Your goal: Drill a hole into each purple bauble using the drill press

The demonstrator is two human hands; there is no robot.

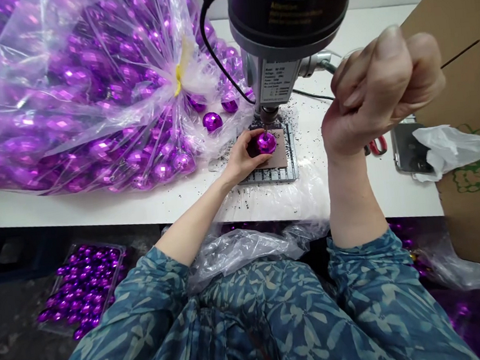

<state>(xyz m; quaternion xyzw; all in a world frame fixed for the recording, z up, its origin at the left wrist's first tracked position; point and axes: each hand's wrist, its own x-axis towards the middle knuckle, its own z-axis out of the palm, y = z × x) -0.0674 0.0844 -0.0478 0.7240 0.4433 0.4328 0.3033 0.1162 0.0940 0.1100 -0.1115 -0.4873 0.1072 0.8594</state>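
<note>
Under a black-and-silver drill press, a shiny purple faceted ball sits on a brown pad over the metal base. My left hand pinches this ball between thumb and fingers, right below the drill bit. Raised at the right of the machine, my right hand is closed, its fingers curled at the press's lever; how much of the handle lies inside is hidden. Dark shavings are scattered around the base.
A large clear bag of purple balls fills the left of the table, with a loose ball beside it. Red-handled scissors, a phone, white plastic and a cardboard box are at right. A tub of balls stands lower left.
</note>
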